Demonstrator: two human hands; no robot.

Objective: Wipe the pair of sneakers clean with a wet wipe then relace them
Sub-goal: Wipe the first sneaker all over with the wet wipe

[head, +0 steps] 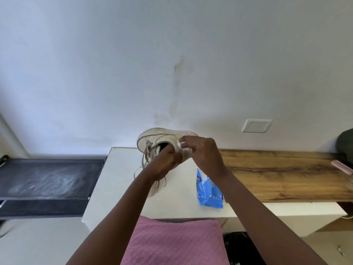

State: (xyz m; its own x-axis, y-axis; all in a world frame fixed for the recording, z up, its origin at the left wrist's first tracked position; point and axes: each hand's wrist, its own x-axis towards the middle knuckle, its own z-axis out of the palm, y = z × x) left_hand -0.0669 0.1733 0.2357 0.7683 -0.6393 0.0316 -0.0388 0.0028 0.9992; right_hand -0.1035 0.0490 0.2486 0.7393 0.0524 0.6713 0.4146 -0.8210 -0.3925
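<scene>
At frame centre the wiping step seems in hand: the left hand (168,159) grips the raised sneaker (158,138) by its collar, the right hand (202,150) pinches a wet wipe (184,147) at its heel (laces dangling), and the next move probably calls for rubbing round the sole.

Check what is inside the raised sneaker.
The left hand grips the sneaker with fingers in its opening; the fingertips are hidden by the collar. Beside them only dark interior shows. The right hand holds a wet wipe against the heel outside.
</scene>
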